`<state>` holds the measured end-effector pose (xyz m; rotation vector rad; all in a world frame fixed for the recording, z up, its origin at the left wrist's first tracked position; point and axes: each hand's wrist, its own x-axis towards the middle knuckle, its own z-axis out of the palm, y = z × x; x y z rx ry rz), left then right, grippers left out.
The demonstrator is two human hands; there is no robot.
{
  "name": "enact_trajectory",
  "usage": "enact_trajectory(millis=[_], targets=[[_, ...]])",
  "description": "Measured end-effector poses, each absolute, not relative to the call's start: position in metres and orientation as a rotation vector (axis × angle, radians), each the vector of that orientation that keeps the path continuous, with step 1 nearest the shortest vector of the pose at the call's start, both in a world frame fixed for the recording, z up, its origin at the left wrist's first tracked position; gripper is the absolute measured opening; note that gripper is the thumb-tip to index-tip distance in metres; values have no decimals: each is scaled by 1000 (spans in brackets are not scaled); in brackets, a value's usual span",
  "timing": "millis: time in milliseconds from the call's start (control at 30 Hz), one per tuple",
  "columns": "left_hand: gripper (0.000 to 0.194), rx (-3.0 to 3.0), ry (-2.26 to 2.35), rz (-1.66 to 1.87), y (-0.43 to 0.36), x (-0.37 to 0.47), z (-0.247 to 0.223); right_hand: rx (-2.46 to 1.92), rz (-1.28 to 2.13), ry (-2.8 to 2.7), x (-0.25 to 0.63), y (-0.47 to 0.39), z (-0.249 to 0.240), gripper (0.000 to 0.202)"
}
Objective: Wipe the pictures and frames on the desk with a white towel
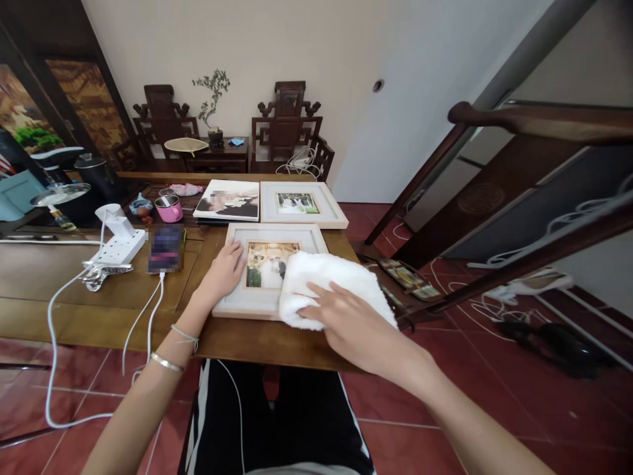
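A light wood picture frame (pixel 270 232) with a wedding photo lies flat near the table's front edge. My left hand (pixel 226 269) holds its left side, the fingers over the border. My right hand (pixel 341 313) is closed on a folded, fluffy white towel (pixel 331 277), pressing it onto the right part of the frame. The towel hides that part, including the lower right corner, and hangs past the frame's right side. Behind, touching or nearly so, lie a second framed photo (pixel 301 201) and a white-edged photo panel (pixel 230 200) stacked on something dark.
On the table's left are a phone (pixel 165 249) on a white cable, a power strip (pixel 121 245), a metal clamp (pixel 101 274), a pink cup (pixel 169 209) and a dark kettle (pixel 96 175). A wooden chair (pixel 514 122) stands close on the right. Cables lie on the red-tiled floor.
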<state>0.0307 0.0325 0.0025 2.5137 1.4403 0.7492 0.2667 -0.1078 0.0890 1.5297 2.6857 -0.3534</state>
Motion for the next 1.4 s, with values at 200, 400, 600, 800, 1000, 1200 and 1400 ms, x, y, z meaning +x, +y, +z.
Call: enact_trajectory(millis=[200, 400, 600, 800, 1000, 1200, 1400], targets=[[43, 2501, 1486, 662, 27, 33, 6, 1431, -372, 2810, 262, -105, 85, 64], [44, 2530, 1464, 676, 31, 29, 4, 1304, -390, 2965, 215, -91, 69, 63], [44, 2559, 1415, 677, 34, 26, 4, 1325, -379, 2986, 237, -100, 68, 66], [44, 2575, 1385, 609, 32, 28, 5, 1588, -284, 2808, 303, -116, 73, 64], [45, 2610, 1384, 539, 32, 29, 7, 1710, -259, 2705, 329, -78, 73, 57], [42, 2540, 1397, 635, 30, 28, 6, 1821, -69, 2685, 323, -13, 64, 61], [44, 2528, 1430, 636, 31, 28, 4, 1696, -165, 2781, 322, -41, 62, 60]])
